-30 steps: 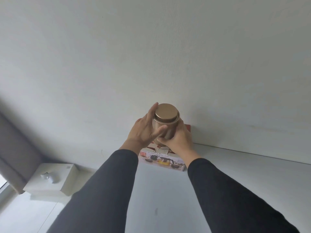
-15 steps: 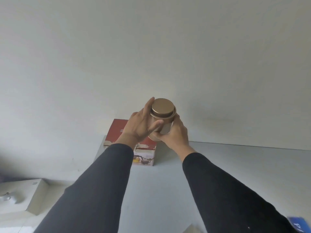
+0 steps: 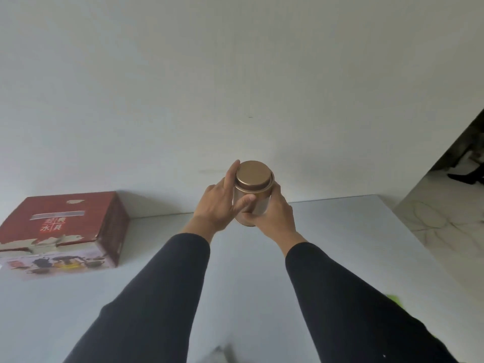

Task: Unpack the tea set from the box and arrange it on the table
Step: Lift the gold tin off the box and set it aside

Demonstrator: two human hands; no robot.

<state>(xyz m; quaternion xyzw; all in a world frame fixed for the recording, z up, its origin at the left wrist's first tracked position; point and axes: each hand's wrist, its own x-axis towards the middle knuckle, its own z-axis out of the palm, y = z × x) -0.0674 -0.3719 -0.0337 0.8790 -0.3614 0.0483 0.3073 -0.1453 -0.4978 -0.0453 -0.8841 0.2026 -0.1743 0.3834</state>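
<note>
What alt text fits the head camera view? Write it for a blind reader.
Both hands, left hand and right hand, hold an upright bronze metal canister, lid on, above a white table. A red tea set box sits on the table at left, near a plain wall.

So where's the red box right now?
The red box sits at the left of the head view, on the white table against the wall, left of both hands, which hold a gold tin.

We face a plain white wall [image 3: 235, 74] behind our pale grey worktop [image 3: 353, 244]; at right, marbled floor tiles [image 3: 450, 226] and a dark opening [image 3: 468, 150].
</note>
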